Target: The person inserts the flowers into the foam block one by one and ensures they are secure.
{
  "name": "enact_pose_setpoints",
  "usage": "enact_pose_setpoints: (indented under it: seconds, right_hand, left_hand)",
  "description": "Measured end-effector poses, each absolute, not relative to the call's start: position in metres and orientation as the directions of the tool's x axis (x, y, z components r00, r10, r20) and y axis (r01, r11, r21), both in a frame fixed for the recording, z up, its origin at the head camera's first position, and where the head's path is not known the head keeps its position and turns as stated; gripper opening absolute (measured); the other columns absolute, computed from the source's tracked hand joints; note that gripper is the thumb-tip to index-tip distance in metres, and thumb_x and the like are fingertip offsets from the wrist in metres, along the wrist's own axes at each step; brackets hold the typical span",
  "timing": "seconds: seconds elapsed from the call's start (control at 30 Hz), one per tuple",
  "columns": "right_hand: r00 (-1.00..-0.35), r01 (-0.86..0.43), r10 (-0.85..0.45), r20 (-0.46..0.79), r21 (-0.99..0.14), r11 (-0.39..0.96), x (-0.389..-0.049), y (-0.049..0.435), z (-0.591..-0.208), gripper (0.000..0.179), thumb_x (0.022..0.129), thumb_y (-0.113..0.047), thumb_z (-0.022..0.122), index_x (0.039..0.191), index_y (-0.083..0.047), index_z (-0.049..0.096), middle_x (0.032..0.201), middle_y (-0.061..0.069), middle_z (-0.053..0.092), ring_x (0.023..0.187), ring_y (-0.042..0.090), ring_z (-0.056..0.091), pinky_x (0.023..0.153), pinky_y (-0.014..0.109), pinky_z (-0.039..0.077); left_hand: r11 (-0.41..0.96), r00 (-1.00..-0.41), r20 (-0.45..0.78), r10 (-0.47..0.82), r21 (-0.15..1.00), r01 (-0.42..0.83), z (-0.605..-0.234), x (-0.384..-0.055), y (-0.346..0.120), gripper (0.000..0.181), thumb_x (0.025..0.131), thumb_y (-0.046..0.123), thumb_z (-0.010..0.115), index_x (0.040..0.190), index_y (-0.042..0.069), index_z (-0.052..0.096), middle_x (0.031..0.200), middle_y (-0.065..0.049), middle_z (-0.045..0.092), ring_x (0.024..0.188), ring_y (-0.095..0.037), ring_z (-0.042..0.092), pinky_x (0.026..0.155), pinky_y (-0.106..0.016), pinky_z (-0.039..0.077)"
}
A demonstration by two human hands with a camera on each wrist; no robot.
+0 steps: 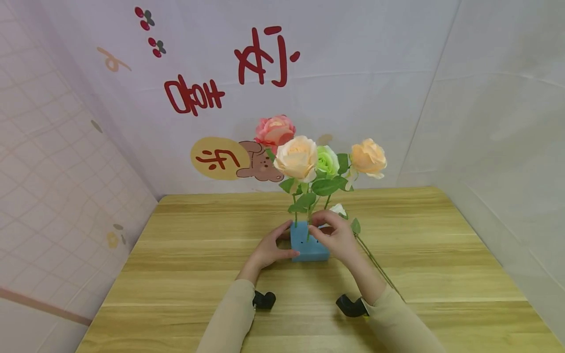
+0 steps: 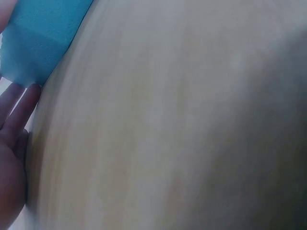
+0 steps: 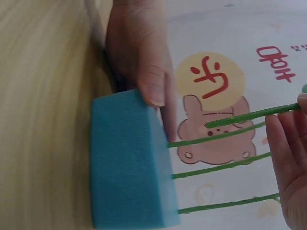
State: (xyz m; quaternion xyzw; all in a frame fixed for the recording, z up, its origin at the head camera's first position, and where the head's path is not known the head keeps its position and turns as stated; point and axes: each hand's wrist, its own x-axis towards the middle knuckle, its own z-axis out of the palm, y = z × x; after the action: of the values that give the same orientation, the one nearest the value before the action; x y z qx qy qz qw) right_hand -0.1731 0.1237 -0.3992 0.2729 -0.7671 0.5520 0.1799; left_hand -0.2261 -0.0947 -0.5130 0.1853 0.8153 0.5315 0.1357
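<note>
A blue foam block point(image 1: 311, 252) stands on the table with three green stems upright in its top. My left hand point(image 1: 270, 249) grips the block's left side, thumb at the front; in the right wrist view the thumb lies over the block's upper edge. Between thumb and fingers my right hand point(image 1: 339, 236) pinches the stem point(image 3: 254, 115) of a rose, apparently the cream rose point(image 1: 297, 158) in front. Its cut end hangs free above the block's top. Behind are a pink rose point(image 1: 275, 131), a green rose point(image 1: 326, 161) and a peach rose point(image 1: 368, 158).
A white rose point(image 1: 338, 210) lies on the wooden table point(image 1: 185, 260) behind my right hand. Long thin stems point(image 1: 377, 264) lie to the right of that forearm. A printed white cloth point(image 1: 353, 59) hangs behind the table, with more cloth at both sides.
</note>
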Motion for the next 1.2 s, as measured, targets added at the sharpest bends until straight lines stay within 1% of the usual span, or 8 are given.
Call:
enact_pose_setpoints:
  seconds: [0.3, 0.47, 0.53, 0.63, 0.87, 1.03, 1.17, 1.2]
  right_hand:
    - [-0.791, -0.612, -0.220, 0.572, -0.747, 0.260, -0.183, 0.114, -0.423, 0.016, 0.084, 0.013, 0.071, 0.096, 0.005, 0.066, 0.089, 0.019, 0.064, 0.083, 0.030, 0.064, 0.065, 0.044, 0.058]
    - [-0.802, -0.597, -0.190, 0.567, -0.742, 0.304, -0.199, 0.114, -0.453, 0.019, 0.084, 0.010, 0.073, 0.099, 0.001, 0.068, 0.092, 0.017, 0.066, 0.084, 0.034, 0.065, 0.065, 0.039, 0.058]
    - [-0.806, -0.591, -0.184, 0.563, -0.743, 0.316, -0.201, 0.115, -0.458, 0.020, 0.084, 0.007, 0.074, 0.101, -0.002, 0.069, 0.094, 0.013, 0.066, 0.085, 0.031, 0.066, 0.066, 0.035, 0.058]
    - [-0.806, -0.590, -0.182, 0.563, -0.742, 0.317, -0.203, 0.117, -0.462, 0.019, 0.085, 0.004, 0.075, 0.101, -0.005, 0.069, 0.095, 0.009, 0.067, 0.086, 0.027, 0.066, 0.067, 0.031, 0.057]
    - [-0.800, -0.598, -0.185, 0.571, -0.732, 0.326, -0.206, 0.117, -0.465, 0.019, 0.086, 0.003, 0.075, 0.101, -0.007, 0.070, 0.094, 0.007, 0.066, 0.085, 0.024, 0.065, 0.067, 0.030, 0.057]
    - [-0.808, -0.586, -0.181, 0.561, -0.730, 0.351, -0.206, 0.115, -0.465, 0.019, 0.085, 0.006, 0.074, 0.102, -0.001, 0.069, 0.093, 0.013, 0.067, 0.084, 0.030, 0.066, 0.065, 0.035, 0.058]
    - [-0.818, -0.573, -0.187, 0.544, -0.739, 0.354, -0.194, 0.110, -0.445, 0.018, 0.085, 0.011, 0.071, 0.101, 0.006, 0.068, 0.091, 0.020, 0.065, 0.084, 0.037, 0.065, 0.065, 0.040, 0.058]
    - [-0.821, -0.569, -0.190, 0.539, -0.743, 0.353, -0.194, 0.110, -0.445, 0.017, 0.085, 0.010, 0.071, 0.102, 0.005, 0.068, 0.091, 0.019, 0.066, 0.084, 0.036, 0.065, 0.066, 0.039, 0.058]
  left_hand:
    - [0.343, -0.891, -0.010, 0.454, 0.925, 0.164, -0.514, -0.228, -0.095, 0.092, 0.082, 0.028, 0.084, 0.157, 0.025, 0.031, 0.150, 0.000, 0.044, 0.132, -0.025, 0.046, 0.113, -0.055, 0.023]
    - [0.322, -0.892, -0.004, 0.453, 0.933, 0.160, -0.514, -0.228, -0.094, 0.091, 0.083, 0.017, 0.083, 0.157, 0.017, 0.030, 0.154, -0.008, 0.040, 0.135, -0.035, 0.042, 0.113, -0.060, 0.019]
    - [0.321, -0.892, -0.003, 0.451, 0.934, 0.159, -0.514, -0.228, -0.094, 0.091, 0.083, 0.015, 0.082, 0.157, 0.016, 0.030, 0.154, -0.009, 0.039, 0.136, -0.037, 0.041, 0.113, -0.061, 0.018]
    - [0.329, -0.893, -0.002, 0.450, 0.930, 0.164, -0.514, -0.228, -0.094, 0.091, 0.083, 0.018, 0.083, 0.157, 0.018, 0.031, 0.155, -0.007, 0.039, 0.135, -0.035, 0.042, 0.113, -0.060, 0.019]
    - [0.357, -0.894, -0.010, 0.447, 0.919, 0.168, -0.513, -0.227, -0.095, 0.093, 0.081, 0.031, 0.084, 0.157, 0.028, 0.031, 0.153, 0.005, 0.041, 0.133, -0.022, 0.046, 0.114, -0.053, 0.022]
    - [0.361, -0.892, -0.004, 0.451, 0.915, 0.179, -0.514, -0.228, -0.096, 0.093, 0.081, 0.033, 0.084, 0.157, 0.028, 0.031, 0.151, 0.005, 0.043, 0.131, -0.020, 0.047, 0.114, -0.052, 0.024]
    - [0.371, -0.894, -0.010, 0.448, 0.912, 0.176, -0.514, -0.228, -0.095, 0.092, 0.081, 0.033, 0.084, 0.157, 0.027, 0.032, 0.151, 0.004, 0.044, 0.131, -0.020, 0.047, 0.114, -0.051, 0.025]
    - [0.371, -0.895, -0.013, 0.446, 0.913, 0.172, -0.514, -0.228, -0.095, 0.092, 0.081, 0.034, 0.084, 0.157, 0.027, 0.032, 0.151, 0.004, 0.043, 0.132, -0.021, 0.046, 0.113, -0.051, 0.025]
